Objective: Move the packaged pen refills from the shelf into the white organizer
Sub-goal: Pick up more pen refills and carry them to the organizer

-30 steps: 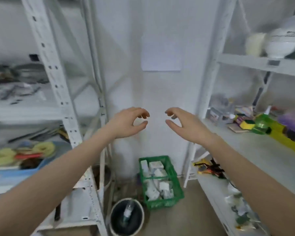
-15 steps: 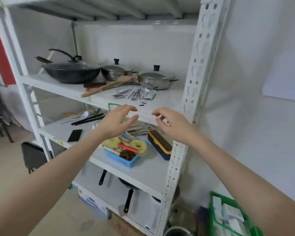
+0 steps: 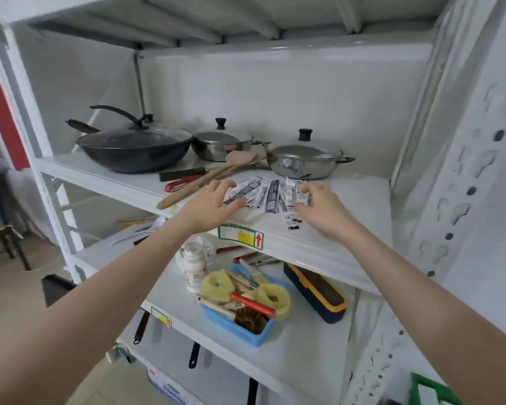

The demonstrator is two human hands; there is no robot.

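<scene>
Several packaged pen refills (image 3: 268,194) lie fanned out in clear grey-and-white wrappers on the white shelf (image 3: 360,200). My left hand (image 3: 209,207) hovers over the left end of the pile, fingers spread and curled, thumb by the packets. My right hand (image 3: 322,209) is at the right end, its fingertips touching or pinching one packet; whether it grips it I cannot tell. A few small packets lie near the shelf's front edge. The white organizer is not in view.
Behind the refills stand a black wok (image 3: 133,146) and two lidded steel pots (image 3: 303,159), with wooden spatulas (image 3: 214,176) and a knife beside them. Below, a blue tray of brushes (image 3: 243,305), a jar and a dark yellow-trimmed case (image 3: 316,292). Green crate at bottom right.
The view swung from the wall corner to the left shelving unit. Both hands rose and reached forward onto the shelf, arriving at the two ends of the refill pile.
</scene>
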